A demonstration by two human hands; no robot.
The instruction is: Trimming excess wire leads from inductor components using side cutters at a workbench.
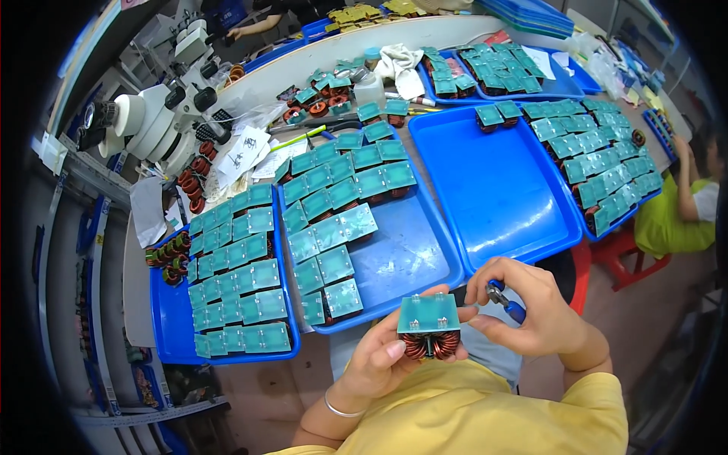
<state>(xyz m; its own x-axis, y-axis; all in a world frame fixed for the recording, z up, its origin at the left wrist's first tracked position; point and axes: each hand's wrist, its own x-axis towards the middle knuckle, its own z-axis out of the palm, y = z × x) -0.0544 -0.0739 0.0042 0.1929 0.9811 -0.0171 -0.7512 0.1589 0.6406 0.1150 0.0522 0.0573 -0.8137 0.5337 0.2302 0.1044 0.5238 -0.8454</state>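
Observation:
My left hand (370, 362) is closed around a copper-wound coil (429, 344) topped by a square green circuit board (428, 311). The board faces up and the windings hang below it, just in front of my body. Beside it on the right, my right hand (542, 307) grips small blue-handled pliers (515, 312). Its fingertips are close to the board's right edge; whether they touch it I cannot tell. Most of the tool is hidden in my palm. Just beyond the held piece lies a blue tray (402, 262) partly filled with similar board-topped coils (334, 265).
Another blue tray (171, 318) on the left and one (584, 220) on the right hold rows of these boards. Between them a blue tray (485, 189) carries two pieces. A microscope (155, 121) stands at the left back. A person in green (667, 216) sits at the right by a red stool (623, 258).

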